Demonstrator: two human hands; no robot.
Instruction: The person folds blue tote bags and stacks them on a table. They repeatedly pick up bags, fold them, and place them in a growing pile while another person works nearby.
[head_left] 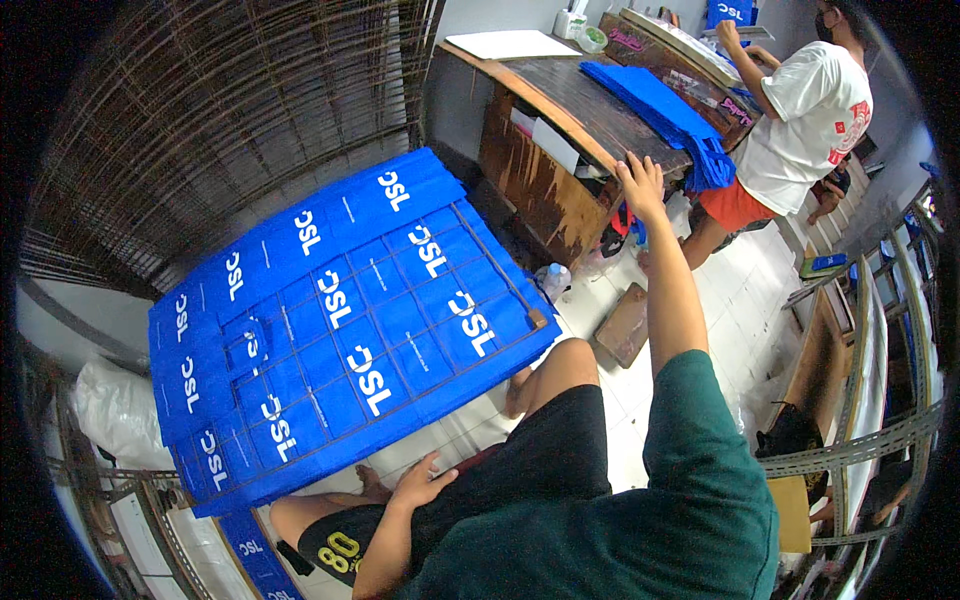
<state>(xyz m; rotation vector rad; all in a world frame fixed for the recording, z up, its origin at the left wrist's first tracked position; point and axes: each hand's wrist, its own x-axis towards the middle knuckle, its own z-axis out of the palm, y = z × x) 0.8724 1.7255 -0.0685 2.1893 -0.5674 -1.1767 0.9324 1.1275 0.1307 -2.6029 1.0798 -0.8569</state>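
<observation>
My left hand (424,484) lies over my lap by the dark shorts, fingers stretched out and holding nothing. My right arm reaches forward, and my right hand (641,186) has its fingers spread at the near corner of the dark worktable (545,78). Before me, blue fabric pieces with white print (395,330) lie side by side on a wire rack, some overlapping. Thin wire grid lines (495,258) cross over them. On the table, near my right hand, is a stack of blue fabric bags (650,100), with handles hanging over the edge.
Many raised wire rack shelves (250,110) stand at the far left. A person in a white shirt (800,110) works across the table. A brown block (622,325) and a plastic bottle (555,280) are on the tiled floor. Metal shelving (870,350) runs along the right.
</observation>
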